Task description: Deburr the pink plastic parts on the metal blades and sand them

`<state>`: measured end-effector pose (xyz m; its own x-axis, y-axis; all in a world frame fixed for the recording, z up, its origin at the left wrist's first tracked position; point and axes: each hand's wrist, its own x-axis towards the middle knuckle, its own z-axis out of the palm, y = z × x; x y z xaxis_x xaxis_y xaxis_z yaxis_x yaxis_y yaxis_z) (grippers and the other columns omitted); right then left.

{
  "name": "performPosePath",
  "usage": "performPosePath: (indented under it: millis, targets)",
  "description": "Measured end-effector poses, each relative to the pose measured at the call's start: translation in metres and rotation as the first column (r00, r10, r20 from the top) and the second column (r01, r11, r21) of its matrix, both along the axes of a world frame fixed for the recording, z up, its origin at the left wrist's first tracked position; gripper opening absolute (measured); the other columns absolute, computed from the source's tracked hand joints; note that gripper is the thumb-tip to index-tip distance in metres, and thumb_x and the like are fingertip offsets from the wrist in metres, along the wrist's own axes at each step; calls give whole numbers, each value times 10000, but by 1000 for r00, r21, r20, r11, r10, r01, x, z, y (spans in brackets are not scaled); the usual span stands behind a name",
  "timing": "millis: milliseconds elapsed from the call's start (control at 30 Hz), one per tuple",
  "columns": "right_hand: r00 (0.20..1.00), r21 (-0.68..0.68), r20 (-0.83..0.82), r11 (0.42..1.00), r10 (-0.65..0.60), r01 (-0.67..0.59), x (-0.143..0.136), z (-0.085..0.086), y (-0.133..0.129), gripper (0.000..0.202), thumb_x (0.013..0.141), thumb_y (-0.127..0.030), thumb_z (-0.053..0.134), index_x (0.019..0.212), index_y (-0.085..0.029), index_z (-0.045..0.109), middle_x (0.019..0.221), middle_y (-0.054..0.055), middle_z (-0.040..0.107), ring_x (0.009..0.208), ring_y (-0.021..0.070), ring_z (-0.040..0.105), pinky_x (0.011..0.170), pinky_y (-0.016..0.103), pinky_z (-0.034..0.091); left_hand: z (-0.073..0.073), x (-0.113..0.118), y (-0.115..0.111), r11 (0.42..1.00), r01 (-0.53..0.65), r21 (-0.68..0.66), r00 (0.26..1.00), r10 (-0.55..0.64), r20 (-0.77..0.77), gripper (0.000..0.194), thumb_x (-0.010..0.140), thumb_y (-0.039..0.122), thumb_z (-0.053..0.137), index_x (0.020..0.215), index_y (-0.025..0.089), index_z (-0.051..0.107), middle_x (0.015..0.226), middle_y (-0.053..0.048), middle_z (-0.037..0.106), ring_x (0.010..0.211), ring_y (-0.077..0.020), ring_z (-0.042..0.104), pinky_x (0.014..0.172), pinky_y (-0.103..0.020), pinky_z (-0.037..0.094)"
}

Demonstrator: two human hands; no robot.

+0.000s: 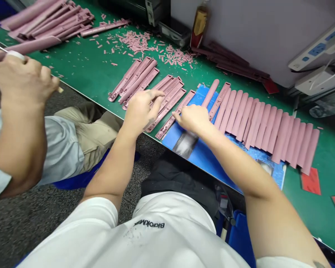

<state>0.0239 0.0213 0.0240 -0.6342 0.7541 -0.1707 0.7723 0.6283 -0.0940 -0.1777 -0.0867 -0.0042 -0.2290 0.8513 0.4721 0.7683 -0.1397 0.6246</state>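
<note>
My left hand (142,109) is over a group of long pink plastic strips (171,98) lying hollow side up, its thumb and forefinger apart. Nothing shows between those fingers. My right hand (195,117) is closed, with curled fingertips on one pink plastic strip (181,108) at the left edge of a blue sheet (206,156). Part of its grip is hidden under the hand. Just beyond it lie a smooth-side-up strip (211,93) and a hollow-side-up strip (222,97). A long row of strips (264,124) lies smooth side up to the right.
Pink scraps (136,41) litter the green table (86,70). A strip pile (47,18) lies at the far left. Another person's hand (22,76) is there, near a pink strip. A bottle (199,24), power strip (318,48) and red cards (310,181) are around the table.
</note>
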Motion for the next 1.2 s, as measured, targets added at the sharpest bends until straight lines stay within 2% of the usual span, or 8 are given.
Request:
performPosePath:
  millis: [167, 367, 500, 633, 900, 967, 1067, 1200]
  targets:
    - [994, 2, -48, 995, -99, 99, -34, -11, 5, 475, 1096, -484, 671, 1292, -85, 837, 1215, 318, 837, 1199, 463, 816, 1045, 551, 641, -30, -2, -78, 978, -206, -11, 977, 205, -56, 301, 1131, 357, 611, 1231, 252, 874, 1258, -108, 865, 1211, -339, 776, 1173, -495, 602]
    - [905, -68, -359, 974, -227, 218, 51, -2, -28, 349, 1074, -423, 658, 782, -239, 716, 717, 131, 736, 803, 338, 759, 826, 454, 631, -28, 14, -32, 956, -124, -266, 955, 42, -294, 357, 1135, 336, 633, 1346, 172, 870, 1359, -200, 797, 1373, -423, 695, 1247, -592, 545]
    - [555, -422, -661, 862, -505, 282, 114, -5, -89, 500, 1026, -706, 752, 837, -246, 705, 587, 3, 638, 503, 192, 573, 534, 317, 496, -23, 27, 1, 909, -123, -398, 918, -47, -393, 310, 1094, 290, 696, 1292, 146, 885, 1390, -238, 774, 1438, -471, 654, 1239, -619, 530]
    - [189, -675, -678, 703, -710, 222, 152, -18, -132, 602, 824, -799, 934, 975, -257, 721, 683, 4, 737, 461, 185, 612, 401, 283, 467, -25, 23, -4, 919, -40, -392, 943, -94, -318, 383, 1170, 321, 589, 1369, 161, 874, 1370, -210, 793, 1393, -419, 693, 1238, -584, 529]
    - [-24, -627, -771, 752, -636, 202, 180, -30, -157, 500, 854, -693, 987, 1000, -293, 725, 718, -24, 684, 523, 183, 631, 450, 325, 560, -34, 1, 18, 909, -170, -380, 942, 37, -333, 194, 1093, 291, 672, 1089, 165, 820, 1262, -236, 810, 1361, -441, 693, 1240, -611, 515]
    - [-111, -594, -804, 782, -584, 190, 193, -25, -159, 478, 844, -613, 1012, 1030, -308, 695, 756, -37, 705, 522, 181, 637, 455, 331, 581, -34, -1, 16, 940, -181, -289, 965, 114, -235, 194, 1091, 312, 632, 1024, 191, 769, 1204, -222, 808, 1297, -421, 726, 1207, -594, 545]
    - [-266, -508, -854, 827, -447, 241, 224, -16, -156, 444, 861, -552, 984, 1056, -318, 660, 643, -96, 619, 400, 137, 478, 393, 282, 490, -33, 10, -4, 996, -82, -33, 971, 88, 223, 291, 1069, 534, 672, 1051, 245, 695, 1025, -118, 779, 1055, -322, 771, 1007, -474, 645]
    - [-350, -438, -887, 789, -301, 432, 274, -13, -141, 500, 880, -737, 831, 925, -302, 589, 546, -124, 390, 377, 112, 324, 372, 250, 356, -26, 64, -35, 970, 164, 182, 639, -245, 729, 434, 977, 706, 765, 1164, 328, 666, 937, -44, 736, 747, -231, 695, 583, -356, 563]
